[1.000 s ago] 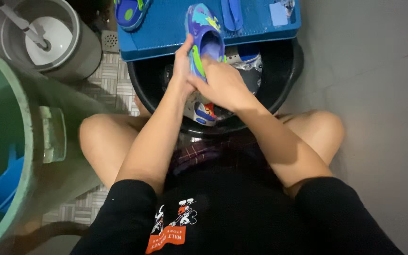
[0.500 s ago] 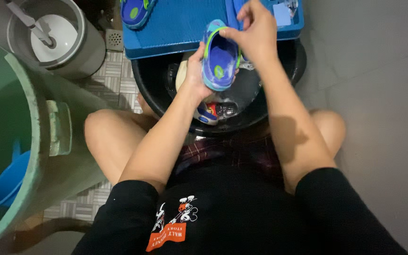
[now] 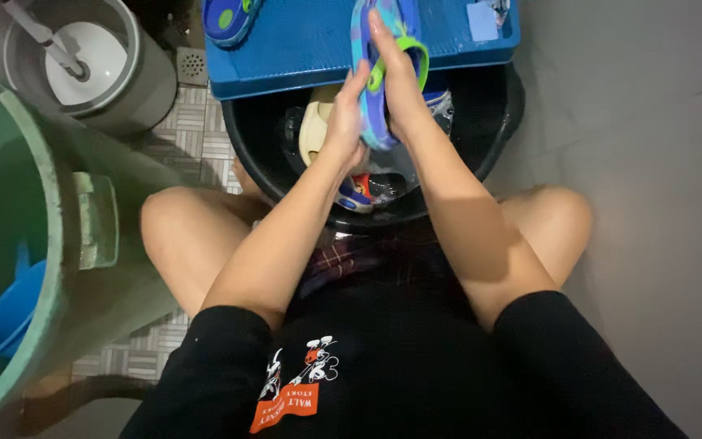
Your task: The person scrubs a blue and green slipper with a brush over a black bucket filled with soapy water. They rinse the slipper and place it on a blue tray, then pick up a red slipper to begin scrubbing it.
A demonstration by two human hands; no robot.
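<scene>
Right hand dropped from the strap since half a second ago; clog now edge-on, pressed between both palms, left hand flat on its other side, over the black basin. Looks like mid-scrub. Next move likely needs a firm, non-slip grip. More shoes sit below; blue board beyond.

I see two things of this kind. A small pale-blue square label or sachet lies flat at the far right corner of the blue board, well beyond my fingers; a crumpled, shiny bit sits just beside it at the top edge, too small for me to make out. On my black shirt, low down, there is an orange printed patch with white lettering.
</scene>
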